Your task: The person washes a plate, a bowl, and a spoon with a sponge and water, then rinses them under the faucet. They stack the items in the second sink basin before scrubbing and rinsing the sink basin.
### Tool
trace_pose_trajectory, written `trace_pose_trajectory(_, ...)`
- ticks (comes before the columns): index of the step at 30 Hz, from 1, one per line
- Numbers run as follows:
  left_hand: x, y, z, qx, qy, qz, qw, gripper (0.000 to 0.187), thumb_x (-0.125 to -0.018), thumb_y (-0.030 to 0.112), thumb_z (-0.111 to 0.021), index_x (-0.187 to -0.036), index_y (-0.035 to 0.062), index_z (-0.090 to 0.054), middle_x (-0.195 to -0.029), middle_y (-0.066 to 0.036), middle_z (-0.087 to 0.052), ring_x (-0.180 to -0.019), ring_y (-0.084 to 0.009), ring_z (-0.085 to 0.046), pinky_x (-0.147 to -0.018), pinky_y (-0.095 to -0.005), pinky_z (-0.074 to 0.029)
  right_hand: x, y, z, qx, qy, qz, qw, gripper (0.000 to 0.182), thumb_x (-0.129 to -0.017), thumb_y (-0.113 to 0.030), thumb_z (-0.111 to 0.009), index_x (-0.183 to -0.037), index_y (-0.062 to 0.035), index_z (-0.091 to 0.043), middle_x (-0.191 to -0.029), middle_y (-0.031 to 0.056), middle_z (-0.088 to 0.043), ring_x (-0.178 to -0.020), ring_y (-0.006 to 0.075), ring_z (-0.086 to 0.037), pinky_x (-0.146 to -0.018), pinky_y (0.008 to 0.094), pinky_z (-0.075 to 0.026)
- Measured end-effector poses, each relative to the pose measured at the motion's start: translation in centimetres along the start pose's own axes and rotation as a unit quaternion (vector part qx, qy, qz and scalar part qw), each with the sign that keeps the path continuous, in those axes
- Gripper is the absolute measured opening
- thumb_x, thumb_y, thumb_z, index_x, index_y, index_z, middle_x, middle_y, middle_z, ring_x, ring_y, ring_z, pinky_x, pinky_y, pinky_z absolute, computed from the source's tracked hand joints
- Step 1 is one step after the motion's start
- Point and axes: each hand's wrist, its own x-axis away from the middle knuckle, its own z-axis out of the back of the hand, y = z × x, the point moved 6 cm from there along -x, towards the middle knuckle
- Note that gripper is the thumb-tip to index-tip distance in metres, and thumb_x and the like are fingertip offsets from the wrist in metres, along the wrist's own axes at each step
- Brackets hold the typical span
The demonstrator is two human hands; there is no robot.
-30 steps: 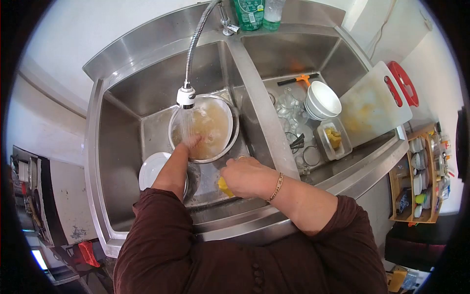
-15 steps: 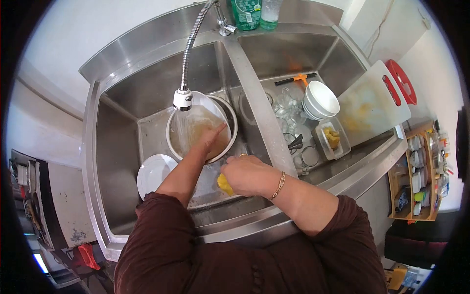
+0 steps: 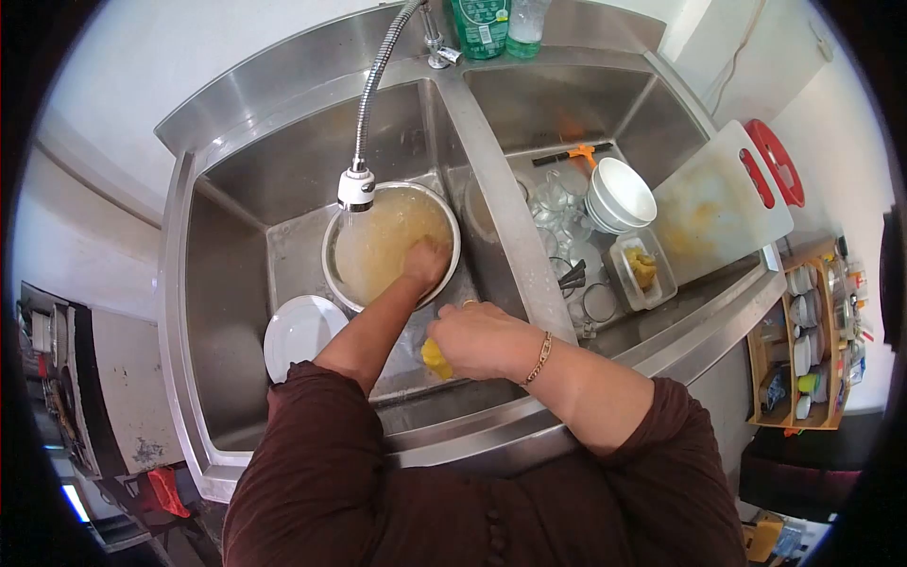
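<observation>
Right hand (image 3: 475, 342) clasps a probably soft sponge (image 3: 436, 359), best held mid-body, beside the basin (image 3: 328, 257); left hand (image 3: 428, 262) inside, grip hidden.

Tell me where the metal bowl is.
In the head view, the metal bowl sits in the left sink basin under the spray head, with the left hand in it.

Basin (image 3: 455, 236): smooth metal, glossy rim; around it, sink (image 3: 225, 246) of brushed satin steel; above it, ribbed shiny metal hose (image 3: 375, 76) and glossy white plastic spray head (image 3: 356, 187). Below-left of basin, plate (image 3: 304, 335) smooth, glossy white; below-right, yellow sponge (image 3: 436, 359) matt. Farther right of basin, glossy white bowls (image 3: 628, 192), clear shiny glasses (image 3: 598, 300), stained matt plastic cutting board (image 3: 709, 203).
</observation>
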Motion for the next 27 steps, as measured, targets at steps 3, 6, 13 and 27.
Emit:
trace_pose_trajectory(3, 2.4, -1.0, 1.9, -0.108, 0.077, 0.023, 0.991, 0.046, -0.083, 0.036, -0.049, -0.107, -0.0019, -0.058, -0.129, -0.031, -0.041, -0.125, -0.0388, -0.035, -0.101, -0.0421, -0.033, 0.4, 0.1, 0.2, -0.009, 0.007, 0.000, 1.000, 0.025, -0.075, -0.006, -0.057, -0.099, -0.0025, -0.061, -0.099, 0.0190, -0.057, -0.093, 0.0365, -0.058, -0.080, 0.0445, -0.047)
trace_pose_trajectory(6, 4.4, -1.1, 4.6, -0.238, 0.199, 0.052, 0.949, 0.048, -0.080, 0.031, -0.054, -0.116, -0.0009, -0.054, -0.129, -0.027, -0.042, -0.127, -0.0380, -0.032, -0.103, -0.0443, -0.031, 0.4, 0.2, 0.0, -0.005, 0.012, -0.003, 1.000, 0.026, -0.074, -0.005, -0.057, -0.099, -0.0033, -0.061, -0.099, 0.0187, -0.057, -0.093, 0.0362, -0.058, -0.080, 0.0445, -0.047)
trace_pose_trajectory(13, -3.3, -12.2, 1.1, -0.438, -0.030, 0.042, 0.898, 0.083, -0.070, 0.040, -0.069, -0.138, 0.0055, -0.034, -0.147, -0.023, -0.016, -0.136, -0.0399, -0.013, -0.109, -0.0507, -0.017, -0.2, 0.1, -0.4, -0.012, 0.033, 0.015, 0.999, 0.023, -0.073, -0.011, -0.061, -0.091, 0.0020, -0.066, -0.100, 0.0219, -0.060, -0.093, 0.0359, -0.061, -0.078, 0.0419, -0.050)
trace_pose_trajectory(27, 0.4, -10.4, 4.2, 0.064, 0.040, 0.039, 0.996, 0.064, -0.071, 0.038, -0.074, -0.121, 0.0039, -0.053, -0.120, -0.014, -0.054, -0.108, -0.0244, -0.053, -0.090, -0.0382, -0.044, 0.1, 0.4, 0.2, -0.014, 0.044, 0.005, 0.999, 0.024, -0.075, -0.014, -0.061, -0.093, 0.0010, -0.066, -0.098, 0.0199, -0.061, -0.093, 0.0363, -0.060, -0.080, 0.0415, -0.049)
